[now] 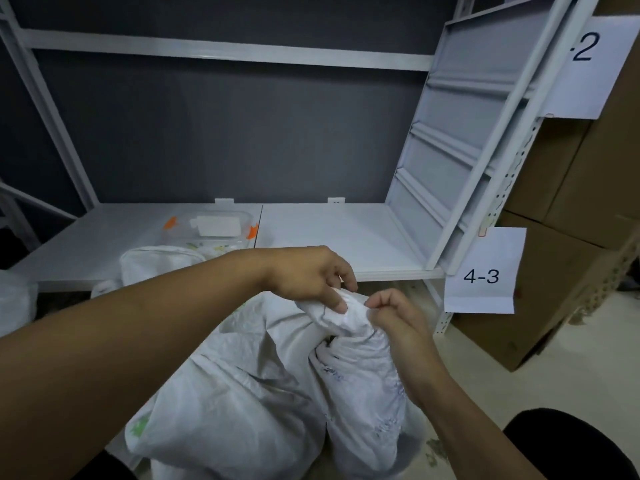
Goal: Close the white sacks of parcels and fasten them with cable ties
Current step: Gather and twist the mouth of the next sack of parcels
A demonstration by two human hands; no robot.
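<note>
Head view, looking down. White sack (263, 393) stands on the floor (571, 358) at 6 o'clock, full and lumpy. Its mouth is bunched into a gathered neck (346, 318) just below centre.

Left hand (311, 275) comes in from 9 o'clock, fingers curled, pinching the top of the neck. Right hand (394, 315) comes in from 5 o'clock, fingers curled tight round the neck's right side. Both hands are on the fabric. A dark line shows at the base of the neck; cannot tell whether it is a cable tie.

Handling, as judged:
- Thin woven plastic, soft, creasing readily and likely slick, so the bunch could spring open if the grip slackens.
- Bulging body suggests fair weight; better steadied than lifted by the neck.
- Best hold is low on the neck, close above the contents, leaving the upper tuft free.

Surroundings: white metal shelf (329, 230) runs across at 12 o'clock. On it at 10 o'clock sits a clear box (211, 226) with orange clips, and beside it a second sack (156, 261). A loose shelf panel (460, 133) leans at 2 o'clock. Paper label "4-3" (481, 275) and cardboard boxes (571, 237) are at 3 o'clock.
</note>
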